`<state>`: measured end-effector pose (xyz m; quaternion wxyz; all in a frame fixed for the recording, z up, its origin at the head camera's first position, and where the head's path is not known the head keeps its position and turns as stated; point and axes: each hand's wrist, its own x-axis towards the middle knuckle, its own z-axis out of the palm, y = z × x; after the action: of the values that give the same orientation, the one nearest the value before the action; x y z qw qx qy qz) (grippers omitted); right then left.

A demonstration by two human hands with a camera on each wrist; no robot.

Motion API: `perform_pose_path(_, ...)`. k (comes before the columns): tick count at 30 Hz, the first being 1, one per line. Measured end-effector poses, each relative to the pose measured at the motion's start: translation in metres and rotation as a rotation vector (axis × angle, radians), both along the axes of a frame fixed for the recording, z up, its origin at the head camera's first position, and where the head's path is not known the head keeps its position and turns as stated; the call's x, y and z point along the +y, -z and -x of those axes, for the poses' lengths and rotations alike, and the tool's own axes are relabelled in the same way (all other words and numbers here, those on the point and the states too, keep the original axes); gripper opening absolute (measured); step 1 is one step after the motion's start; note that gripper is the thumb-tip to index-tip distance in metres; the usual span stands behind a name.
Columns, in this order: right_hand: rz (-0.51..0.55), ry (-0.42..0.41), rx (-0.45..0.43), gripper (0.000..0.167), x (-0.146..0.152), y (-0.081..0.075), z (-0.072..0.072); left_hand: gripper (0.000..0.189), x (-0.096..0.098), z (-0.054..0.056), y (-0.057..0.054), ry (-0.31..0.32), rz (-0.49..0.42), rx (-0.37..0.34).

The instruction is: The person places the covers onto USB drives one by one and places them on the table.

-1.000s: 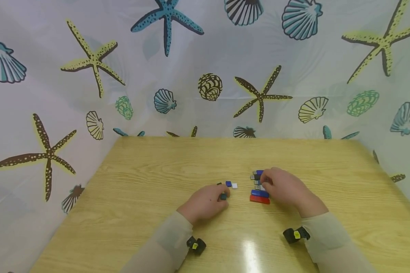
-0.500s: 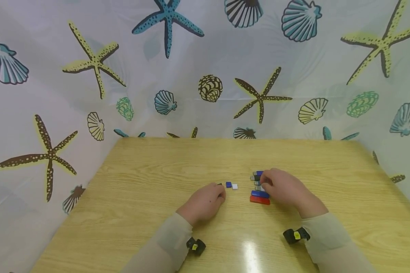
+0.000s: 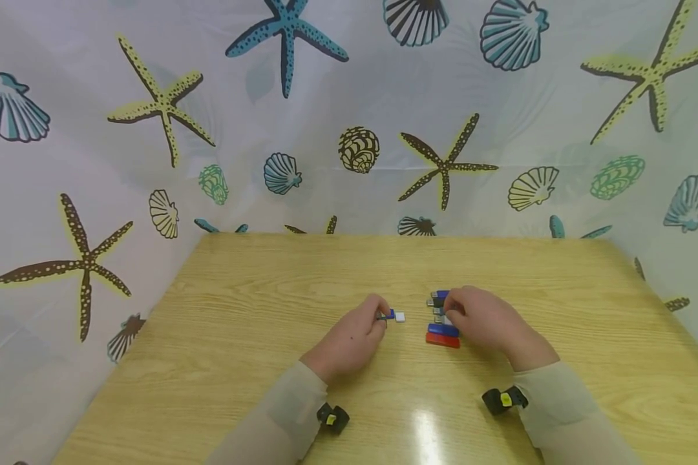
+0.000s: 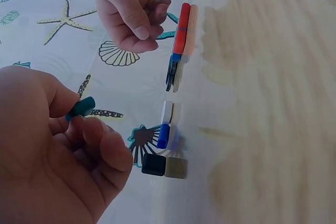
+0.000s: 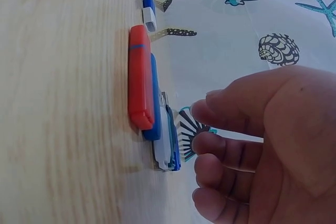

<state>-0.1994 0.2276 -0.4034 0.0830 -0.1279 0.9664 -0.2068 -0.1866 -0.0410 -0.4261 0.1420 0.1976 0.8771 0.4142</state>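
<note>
My left hand (image 3: 349,339) pinches a small teal USB cap (image 4: 82,107) between thumb and fingertips, raised beside the row of loose caps. That row holds a black cap (image 4: 154,164), a blue cap (image 3: 391,314) and a white cap (image 3: 400,317). My right hand (image 3: 483,318) hovers with loosely bent fingers, holding nothing, next to several USB sticks lined up side by side. Nearest me lie a red USB stick (image 3: 443,340) and a blue USB stick (image 3: 443,330). Bare metal plugs of the others, including a white USB stick (image 5: 164,140), point left; my right fingers partly cover their bodies in the head view.
The wooden table (image 3: 267,278) carries all of this. A white cloth (image 3: 326,194) printed with starfish and shells hangs behind it and at both sides. A black wrist camera (image 3: 333,418) sits on the left sleeve, another camera (image 3: 504,400) on the right.
My left hand drew back slightly with the teal cap, then moved forward to beside the blue cap. My right hand and the USB sticks stayed in place.
</note>
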Motion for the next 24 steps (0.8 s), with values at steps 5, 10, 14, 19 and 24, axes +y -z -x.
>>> perform_pose_path(5,-0.004,0.007,-0.006,0.01,-0.001,0.002,0.001,0.023,-0.003,0.0,-0.001,-0.011,-0.031,0.006)
perform_pose_path(10,-0.021,0.027,0.003,0.016,0.0,0.005,0.001,0.019,-0.005,0.001,0.001,0.005,-0.013,0.047)
perform_pose_path(14,-0.034,0.043,0.003,0.023,0.001,0.007,0.001,0.012,-0.005,0.001,0.0,-0.023,-0.008,0.061)
perform_pose_path(19,-0.049,0.068,-0.038,0.033,0.001,0.009,0.001,0.007,-0.005,0.002,-0.001,-0.055,-0.027,0.072)
perform_pose_path(24,-0.071,0.069,-0.015,0.033,0.004,0.012,0.001,0.006,-0.005,0.004,0.001,-0.061,-0.044,0.087)
